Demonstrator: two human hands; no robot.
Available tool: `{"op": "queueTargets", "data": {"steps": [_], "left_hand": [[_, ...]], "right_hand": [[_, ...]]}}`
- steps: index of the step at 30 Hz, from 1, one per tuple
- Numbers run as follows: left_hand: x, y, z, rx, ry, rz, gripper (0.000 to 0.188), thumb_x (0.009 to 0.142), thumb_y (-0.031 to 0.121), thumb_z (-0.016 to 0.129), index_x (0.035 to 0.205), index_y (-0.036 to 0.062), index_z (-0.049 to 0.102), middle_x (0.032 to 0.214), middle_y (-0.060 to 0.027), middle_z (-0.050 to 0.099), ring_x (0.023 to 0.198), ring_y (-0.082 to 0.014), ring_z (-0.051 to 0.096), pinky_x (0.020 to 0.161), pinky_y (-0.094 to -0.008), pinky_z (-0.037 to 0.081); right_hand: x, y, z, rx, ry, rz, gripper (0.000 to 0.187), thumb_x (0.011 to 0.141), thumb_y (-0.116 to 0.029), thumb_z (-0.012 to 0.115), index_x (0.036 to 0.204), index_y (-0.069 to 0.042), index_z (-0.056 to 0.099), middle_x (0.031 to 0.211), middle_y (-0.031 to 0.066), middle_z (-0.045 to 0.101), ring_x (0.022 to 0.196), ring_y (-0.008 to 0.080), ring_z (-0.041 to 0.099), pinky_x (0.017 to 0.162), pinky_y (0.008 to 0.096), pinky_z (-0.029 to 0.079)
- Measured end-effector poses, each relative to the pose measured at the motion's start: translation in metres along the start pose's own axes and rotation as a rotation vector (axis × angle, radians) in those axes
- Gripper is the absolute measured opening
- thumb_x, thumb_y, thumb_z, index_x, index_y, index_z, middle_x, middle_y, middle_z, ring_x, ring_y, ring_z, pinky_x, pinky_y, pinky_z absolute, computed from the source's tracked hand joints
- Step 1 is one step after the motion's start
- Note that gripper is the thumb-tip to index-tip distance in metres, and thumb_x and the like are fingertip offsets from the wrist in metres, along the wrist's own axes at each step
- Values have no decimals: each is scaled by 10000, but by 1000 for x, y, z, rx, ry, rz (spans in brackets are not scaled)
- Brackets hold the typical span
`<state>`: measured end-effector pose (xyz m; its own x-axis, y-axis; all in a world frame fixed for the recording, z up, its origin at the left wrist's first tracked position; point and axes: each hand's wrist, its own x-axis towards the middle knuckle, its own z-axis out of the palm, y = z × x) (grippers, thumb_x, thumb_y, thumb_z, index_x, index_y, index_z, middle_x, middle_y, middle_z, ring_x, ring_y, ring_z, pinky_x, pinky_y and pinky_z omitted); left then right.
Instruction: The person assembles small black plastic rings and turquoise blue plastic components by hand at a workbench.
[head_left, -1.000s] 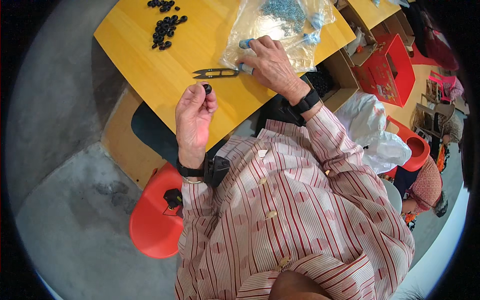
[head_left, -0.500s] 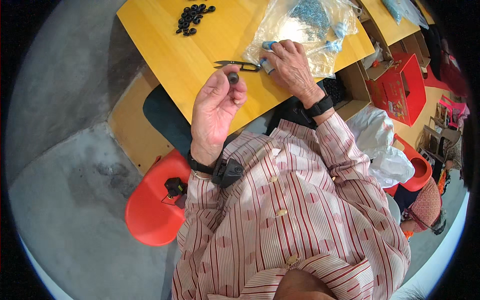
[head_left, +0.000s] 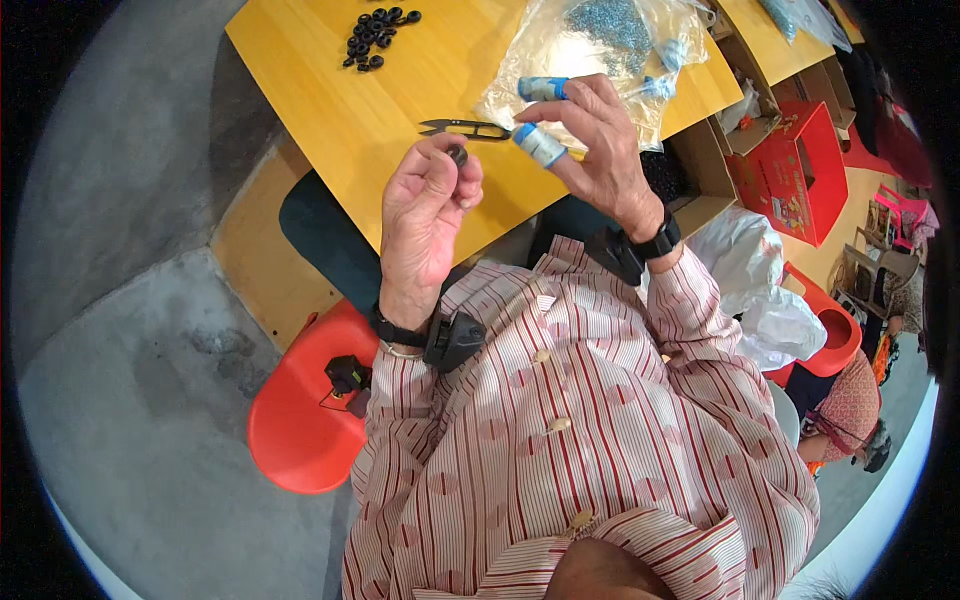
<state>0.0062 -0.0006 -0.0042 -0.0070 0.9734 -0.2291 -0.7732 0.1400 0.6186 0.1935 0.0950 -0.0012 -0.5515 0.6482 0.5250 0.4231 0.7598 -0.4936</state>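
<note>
Now left hand (head_left: 424, 205) tight on a black bead (head_left: 457, 155), right hand (head_left: 604, 142) unclosed near black snips (head_left: 468, 129)

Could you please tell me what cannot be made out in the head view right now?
All in the head view:
Black ring: partly hidden by the thumb and fingers of the left hand.
Right hand: anything thin between its thumb and finger is too small to tell; its blue wraps cover the skin beneath.
Blue beads: too small to count.
Yellow table: far side cut off by the upper edge.
</note>
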Motion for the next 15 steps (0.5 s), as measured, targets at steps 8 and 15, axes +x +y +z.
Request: {"op": "queueTargets", "data": {"steps": [8, 15], "left_hand": [[3, -16, 16, 292, 231, 149, 210, 938, 125, 594, 1118, 27, 548, 903, -49, 631, 767, -81, 572, 702, -207, 461], [6, -20, 12, 327, 234, 183, 211, 935, 118, 595, 1115, 21, 540, 921, -50, 636, 817, -96, 598, 725, -224, 480]], "right_hand": [[2, -32, 5, -119, 59, -100, 326, 648, -153, 745, 953, -123, 636, 935, 17, 582, 906, 243, 553, 789, 389, 429], [-3, -33, 10, -130, 19, -119, 348, 586, -94, 697, 929, -122, 643, 902, 26, 561, 886, 242, 549, 792, 374, 428]]}}
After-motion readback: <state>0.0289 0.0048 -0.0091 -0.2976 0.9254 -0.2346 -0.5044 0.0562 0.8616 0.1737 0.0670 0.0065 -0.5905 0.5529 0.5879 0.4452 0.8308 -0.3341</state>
